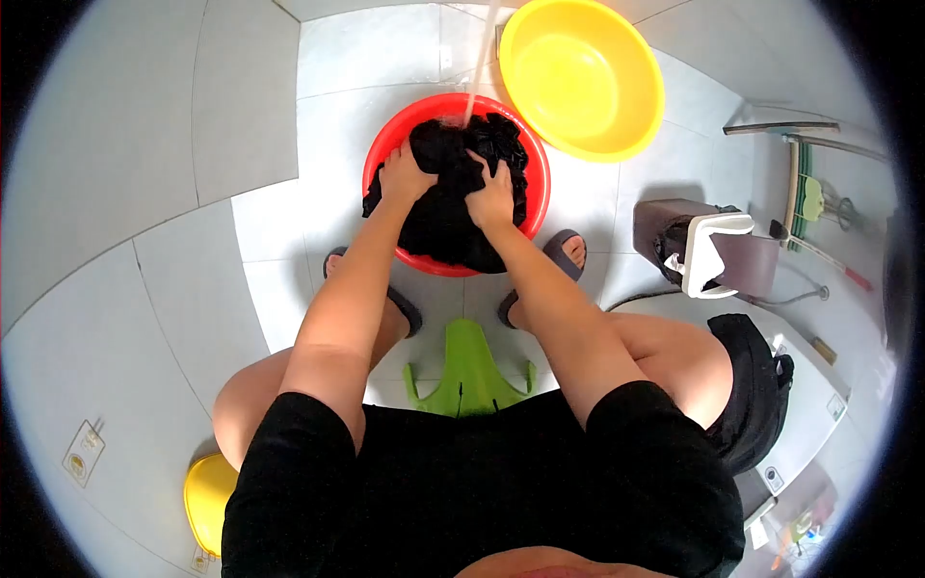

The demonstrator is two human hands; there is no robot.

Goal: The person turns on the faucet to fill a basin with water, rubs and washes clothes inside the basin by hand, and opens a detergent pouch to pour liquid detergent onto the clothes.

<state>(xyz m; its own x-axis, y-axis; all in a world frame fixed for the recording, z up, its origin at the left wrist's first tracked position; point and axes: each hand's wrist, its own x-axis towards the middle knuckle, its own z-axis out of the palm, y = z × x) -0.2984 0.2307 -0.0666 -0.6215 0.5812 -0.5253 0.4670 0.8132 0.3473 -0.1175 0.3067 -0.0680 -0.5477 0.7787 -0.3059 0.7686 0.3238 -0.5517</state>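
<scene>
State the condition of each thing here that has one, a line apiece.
Red basin: open side up.
Black cloth: bunched inside it, reaching over the rim.
Water stream: running onto the cloth.
Left hand: on the cloth, grip unclear.
Right hand: on the cloth, grip unclear.
Yellow basin: open side up.
Sandals: worn.
Brown bin: fitted with a dark bag.

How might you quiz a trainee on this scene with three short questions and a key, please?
1. Multiple choice: what colour is the basin holding the black cloth? A) green B) red C) blue
2. True or false: the left hand and the right hand both touch the cloth.
3. Fill in: in the picture, the yellow basin lies to the ____ of the basin with the cloth.

Key: 1. B, the red basin; 2. True; 3. right.
</scene>
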